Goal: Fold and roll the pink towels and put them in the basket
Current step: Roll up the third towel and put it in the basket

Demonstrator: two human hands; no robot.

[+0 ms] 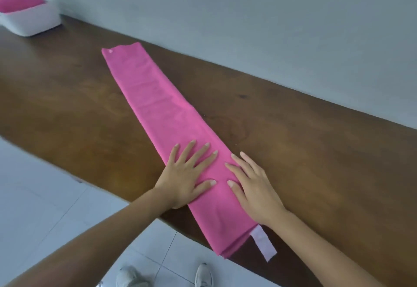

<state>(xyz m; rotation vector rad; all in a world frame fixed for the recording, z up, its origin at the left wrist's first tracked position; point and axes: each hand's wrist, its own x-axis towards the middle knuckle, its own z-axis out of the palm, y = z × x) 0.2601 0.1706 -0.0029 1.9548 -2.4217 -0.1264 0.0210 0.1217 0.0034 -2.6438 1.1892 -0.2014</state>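
Towel: long pink cloth towel (171, 126) folded into a strip, lying diagonally across the brown wooden counter (67, 106).
My hands: left hand (189, 176) and right hand (252, 185) flat on its lower end, fingers spread.
Basket: white plastic basket (31, 21), upper left, holding pink cloth.

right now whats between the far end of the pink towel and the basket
Only bare wooden table in the head view; nothing sits between the folded towel and the white basket.

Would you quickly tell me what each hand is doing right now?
Left hand: open, fingers spread flat on the pink towel.
Right hand: open, pressing flat on the same towel.
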